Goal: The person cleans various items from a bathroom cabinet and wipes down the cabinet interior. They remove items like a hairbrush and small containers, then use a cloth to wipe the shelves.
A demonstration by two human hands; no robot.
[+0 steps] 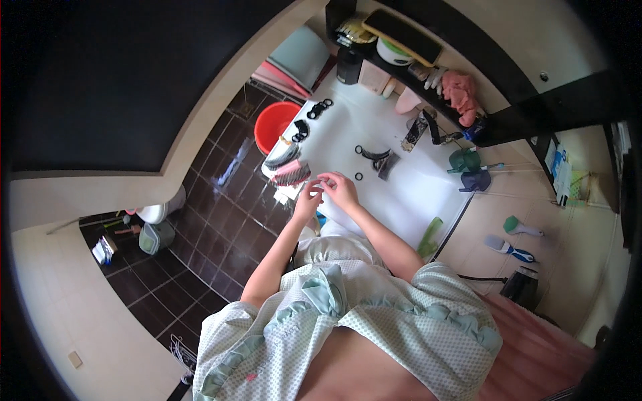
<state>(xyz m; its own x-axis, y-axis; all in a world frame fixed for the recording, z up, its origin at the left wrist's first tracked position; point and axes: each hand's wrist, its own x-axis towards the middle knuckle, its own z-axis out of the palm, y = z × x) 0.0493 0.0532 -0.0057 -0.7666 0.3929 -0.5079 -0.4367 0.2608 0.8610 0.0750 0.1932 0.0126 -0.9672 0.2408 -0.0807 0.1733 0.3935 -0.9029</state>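
My left hand (308, 200) and my right hand (341, 190) meet fingertip to fingertip over the front left rim of a white washbasin (346, 115). Whether something small is between the fingers cannot be made out. Just beyond them on the rim lie a hairbrush with dark bristles and a pink edge (293, 175) and a grey hairbrush (282, 158). Black hair ties (319, 109) and a black hair accessory (301, 128) rest farther along this rim. Inside the basin are a black comb-like hair clip (376, 154), a dark clip (388, 165) and a single black ring-shaped hair tie (358, 176).
A red plastic basin (273, 125) stands on the dark tiled floor, left of the washbasin. The faucet (415, 131) is at the back. A translucent green comb-like object (430, 238) lies at the right rim. Above, a black shelf (531, 123) holds bottles and a pink cloth (459, 95).
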